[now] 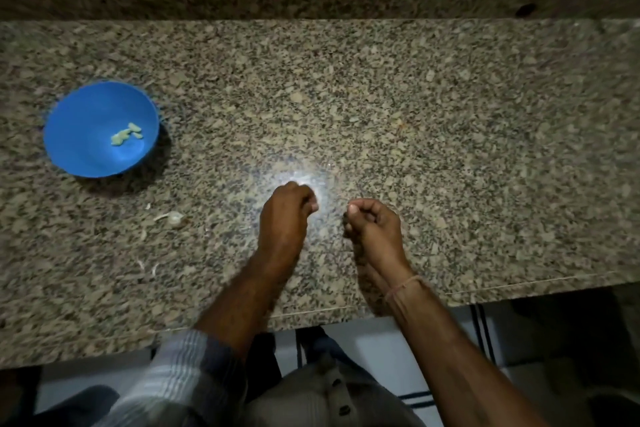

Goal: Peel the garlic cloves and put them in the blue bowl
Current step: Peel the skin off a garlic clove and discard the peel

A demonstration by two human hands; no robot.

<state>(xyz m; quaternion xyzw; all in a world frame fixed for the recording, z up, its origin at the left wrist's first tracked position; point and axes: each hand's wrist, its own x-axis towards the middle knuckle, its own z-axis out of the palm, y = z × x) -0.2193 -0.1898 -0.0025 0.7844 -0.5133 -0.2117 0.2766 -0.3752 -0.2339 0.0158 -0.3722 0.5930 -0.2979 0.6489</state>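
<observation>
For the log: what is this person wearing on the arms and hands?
No gloves or rings show on the left hand or right hand. The left arm has a grey, white and blue striped sleeve pushed up near the elbow. The right forearm is uncovered, with a thin thread band at the wrist.

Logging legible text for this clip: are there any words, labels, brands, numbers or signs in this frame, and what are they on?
None can be read.
The blue bowl is plain, and the speckled counter bears no marking.
The striped sleeve and the buttoned shirt show no print or label.
Nothing with writing shows at the left hand or the right hand.
</observation>
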